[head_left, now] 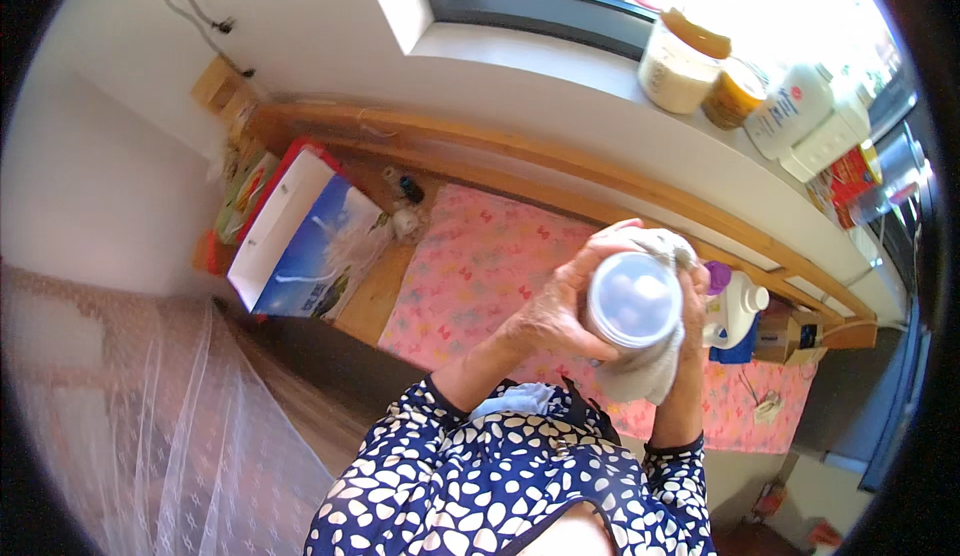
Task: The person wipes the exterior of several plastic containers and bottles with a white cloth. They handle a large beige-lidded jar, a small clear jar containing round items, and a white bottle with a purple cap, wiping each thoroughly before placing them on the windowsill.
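Note:
My left hand (556,308) grips the side of a clear plastic jar (633,299) with a whitish lid, held up close to the camera. My right hand (692,308) presses a grey cloth (650,368) against the jar's other side; the cloth wraps under and over the jar. Both hands hover above a wooden bench covered by a pink patterned mat (480,266).
A blue and white box (305,238) stands on the bench at left. A white bottle with a purple cap (735,308) and a small carton (790,334) sit at right. Jars and white bottles (800,108) line the windowsill. White net fabric (170,426) hangs at lower left.

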Demonstrator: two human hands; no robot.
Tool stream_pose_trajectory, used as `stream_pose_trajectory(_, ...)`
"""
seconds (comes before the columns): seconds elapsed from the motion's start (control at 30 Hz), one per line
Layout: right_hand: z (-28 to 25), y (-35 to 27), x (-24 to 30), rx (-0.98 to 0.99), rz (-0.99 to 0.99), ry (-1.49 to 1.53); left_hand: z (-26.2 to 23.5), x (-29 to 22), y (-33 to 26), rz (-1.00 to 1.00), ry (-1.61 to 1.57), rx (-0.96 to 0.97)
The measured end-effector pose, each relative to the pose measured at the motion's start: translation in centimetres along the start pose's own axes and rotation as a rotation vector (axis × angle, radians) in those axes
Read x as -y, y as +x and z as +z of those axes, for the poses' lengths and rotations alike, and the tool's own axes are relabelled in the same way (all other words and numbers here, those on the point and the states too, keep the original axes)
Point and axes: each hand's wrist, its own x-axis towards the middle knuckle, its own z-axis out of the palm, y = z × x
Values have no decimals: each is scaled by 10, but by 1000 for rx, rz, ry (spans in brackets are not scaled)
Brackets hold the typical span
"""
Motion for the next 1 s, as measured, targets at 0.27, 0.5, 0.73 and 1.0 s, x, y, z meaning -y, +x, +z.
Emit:
stream_pose_trajectory(0.27, 12, -13, -5, 47, 55, -200, -4, 6, 4, -27, -374, -149)
stream_pose_trajectory(0.5, 0, -36, -4, 149, 38, -447, -5, 8, -6, -157, -539, -206)
stream_pose_trajectory(0.73, 21, -42, 58, -29, -300, -532, -3, -3, -13, -223, -500, -302)
stream_pose_trajectory(1.0, 58, -38, 45, -92, -785, -935, 15, -19, -3, -84, -435, -314)
